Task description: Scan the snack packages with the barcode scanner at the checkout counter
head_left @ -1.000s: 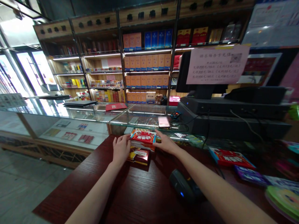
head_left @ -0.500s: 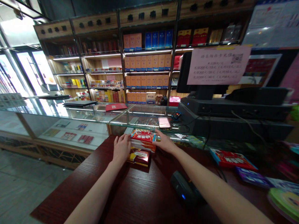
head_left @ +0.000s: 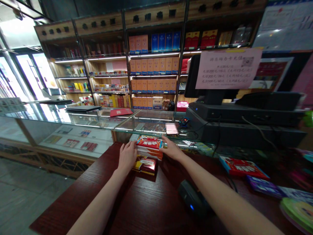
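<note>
A stack of red packets is set flat on the dark wooden counter, close against the glass case. Its printed face is turned up; its long axis is laid left to right, roughly along the glass edge, one long side being presented to the wearer. Its left end is touched by the left hand, whose closure cannot be told; its right end is met by the right hand, thumb and forefinger spread wide. A yellow-and-brown packet is placed on the nearer side.
</note>
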A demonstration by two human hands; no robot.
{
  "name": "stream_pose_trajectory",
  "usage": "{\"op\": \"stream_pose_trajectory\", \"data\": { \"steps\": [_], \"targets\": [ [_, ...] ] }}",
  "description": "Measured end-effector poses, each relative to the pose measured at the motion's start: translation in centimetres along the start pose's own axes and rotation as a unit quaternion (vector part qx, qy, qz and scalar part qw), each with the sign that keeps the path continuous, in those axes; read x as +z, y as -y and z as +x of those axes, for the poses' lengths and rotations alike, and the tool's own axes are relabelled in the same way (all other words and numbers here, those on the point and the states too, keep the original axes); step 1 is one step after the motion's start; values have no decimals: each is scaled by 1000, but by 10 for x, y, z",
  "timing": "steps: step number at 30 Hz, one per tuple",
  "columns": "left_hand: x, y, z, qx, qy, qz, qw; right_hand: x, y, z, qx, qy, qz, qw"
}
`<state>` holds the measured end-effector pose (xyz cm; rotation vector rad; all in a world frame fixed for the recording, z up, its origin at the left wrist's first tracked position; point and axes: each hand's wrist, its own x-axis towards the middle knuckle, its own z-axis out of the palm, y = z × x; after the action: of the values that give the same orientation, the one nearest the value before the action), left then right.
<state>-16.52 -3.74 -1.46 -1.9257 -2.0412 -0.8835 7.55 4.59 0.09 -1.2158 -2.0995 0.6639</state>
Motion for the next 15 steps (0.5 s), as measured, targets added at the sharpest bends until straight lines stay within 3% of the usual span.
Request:
{"op": "stream_pose_trajectory", "data": {
  "steps": [4,15],
  "targets": [
    [-1,-1,0,3,20,-18,1000,1,-1,0,-4,-6,1,1000],
    [5,0,1,14,-2,-85,996,0,-2,-3,-5,-1,30,1000]
  ]
}}
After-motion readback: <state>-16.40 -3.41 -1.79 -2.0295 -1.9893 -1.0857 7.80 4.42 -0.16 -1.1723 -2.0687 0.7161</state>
